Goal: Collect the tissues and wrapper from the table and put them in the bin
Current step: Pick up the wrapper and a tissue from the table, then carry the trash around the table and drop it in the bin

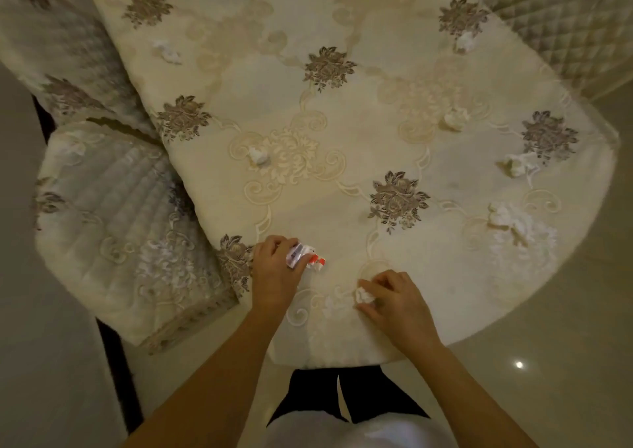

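Two pickups were underway: the left hand point(274, 269) gripped the wrapper point(306, 257) at the tabletop point(342, 80) edge, the right hand point(394, 302) pinched a near tissue point(363, 295). Remaining tissues, likely next, needed farther reaches.

A cream tablecloth point(342, 122) with brown flower motifs covers the table. At the left of the frame stand two chairs point(113, 228) in quilted covers, perhaps of the same fabric. Another quilted cover point(561, 26) shows at the upper right. The glossy floor point(565, 362) fills the lower right.
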A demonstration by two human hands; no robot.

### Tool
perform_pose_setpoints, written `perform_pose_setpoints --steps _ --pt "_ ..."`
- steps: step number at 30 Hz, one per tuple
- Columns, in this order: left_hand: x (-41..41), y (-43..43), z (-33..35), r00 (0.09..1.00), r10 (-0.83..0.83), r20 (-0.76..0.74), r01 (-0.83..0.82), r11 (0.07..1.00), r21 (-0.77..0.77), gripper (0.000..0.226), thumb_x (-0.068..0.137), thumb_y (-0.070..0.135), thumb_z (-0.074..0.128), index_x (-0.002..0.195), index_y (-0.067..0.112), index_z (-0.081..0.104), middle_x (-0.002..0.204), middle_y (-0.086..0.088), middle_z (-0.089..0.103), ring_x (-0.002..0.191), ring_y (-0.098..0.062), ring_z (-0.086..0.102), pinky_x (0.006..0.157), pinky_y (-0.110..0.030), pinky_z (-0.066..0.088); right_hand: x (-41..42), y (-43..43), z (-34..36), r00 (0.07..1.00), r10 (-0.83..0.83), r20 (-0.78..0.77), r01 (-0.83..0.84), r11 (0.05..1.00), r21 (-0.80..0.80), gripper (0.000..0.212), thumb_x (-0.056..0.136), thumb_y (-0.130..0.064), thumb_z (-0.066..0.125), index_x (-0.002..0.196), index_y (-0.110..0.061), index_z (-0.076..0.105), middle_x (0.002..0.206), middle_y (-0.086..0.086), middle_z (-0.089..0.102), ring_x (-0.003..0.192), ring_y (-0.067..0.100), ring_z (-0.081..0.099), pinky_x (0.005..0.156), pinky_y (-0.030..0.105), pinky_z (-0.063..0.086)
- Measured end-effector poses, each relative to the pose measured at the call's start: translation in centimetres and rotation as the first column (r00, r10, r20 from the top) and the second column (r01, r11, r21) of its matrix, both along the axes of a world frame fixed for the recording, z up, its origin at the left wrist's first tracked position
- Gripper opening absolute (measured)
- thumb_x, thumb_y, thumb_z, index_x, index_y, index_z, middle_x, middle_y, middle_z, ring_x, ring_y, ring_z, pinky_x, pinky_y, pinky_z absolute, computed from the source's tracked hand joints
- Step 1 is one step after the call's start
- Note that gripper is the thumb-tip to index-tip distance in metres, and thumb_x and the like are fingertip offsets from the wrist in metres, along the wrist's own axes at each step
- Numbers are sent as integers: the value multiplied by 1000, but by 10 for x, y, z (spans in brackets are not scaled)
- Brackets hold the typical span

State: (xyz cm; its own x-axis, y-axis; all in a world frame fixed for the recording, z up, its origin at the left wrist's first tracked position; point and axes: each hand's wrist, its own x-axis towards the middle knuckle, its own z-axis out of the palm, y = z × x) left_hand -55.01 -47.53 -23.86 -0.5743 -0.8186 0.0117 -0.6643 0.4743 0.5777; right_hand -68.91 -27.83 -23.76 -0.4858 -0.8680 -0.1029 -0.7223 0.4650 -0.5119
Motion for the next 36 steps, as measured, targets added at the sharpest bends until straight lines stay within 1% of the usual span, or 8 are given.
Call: perform_pose_setpoints --steps 6,11,14,17,21,27,32,36 --pt "0 5 1 998 -22 -53 23 999 33 14 83 14 76 91 3 75 85 -14 63 77 -31 60 67 -40 51 16 16 -6 994 -85 -69 78 992 -101 24 71 -20 87 93 -14 78 85 2 67 76 23 60 58 33 51" --pt "-2 4 9 995 19 -101 0 984 181 6 84 10 74 87 6 75 84 -11 65 76 -23 61 72 -34 49 15 11 9 938 -271 217 284 958 -33 18 79 -24 81 94 -14 78 84 -1 70 77 17 64 65 29 53" --pt "-2 4 23 979 124 -162 -66 943 325 3 85 16 74 88 17 74 86 -3 67 78 -13 60 71 -17 44 8 3 22 852 -387 353 422 906 -24 16 81 -30 79 94 -20 78 82 -6 70 76 8 63 67 11 44" --pt "-4 4 44 948 196 -252 -85 917 390 3 86 20 72 85 23 71 83 2 68 79 -11 62 70 -24 47 2 -8 45 770 -456 446 545 834 -87 13 79 -33 79 91 -31 75 85 -16 72 80 2 64 68 6 44" --pt "-8 6 84 880 252 -402 -83 916 393 3 87 18 72 84 20 70 80 3 69 76 -8 62 68 -21 47 -4 -26 87 732 -413 542 608 755 -246 20 80 -31 80 80 -47 67 80 -25 71 76 -2 64 63 9 48" --pt "-2 0 128 824 246 -510 -75 940 333 1 88 15 70 87 15 71 81 1 69 76 -7 62 65 -13 45 -5 -52 129 724 -335 603 615 710 -344 17 79 -32 80 88 -44 71 73 -29 70 76 -9 64 63 5 46" --pt "24 -7 146 785 300 -542 -153 942 300 3 89 19 69 87 18 71 81 2 69 77 -11 64 67 -20 48 10 -71 143 743 -214 634 545 743 -388 21 81 -29 79 85 -49 71 77 -31 71 78 -7 68 65 7 49" --pt "63 -2 156 739 396 -545 -285 917 279 4 88 22 70 84 23 70 77 6 69 75 -9 64 65 -20 50 27 -93 144 748 -111 654 446 814 -372 18 82 -30 78 100 -28 78 80 -22 75 81 -2 70 71 18 53"
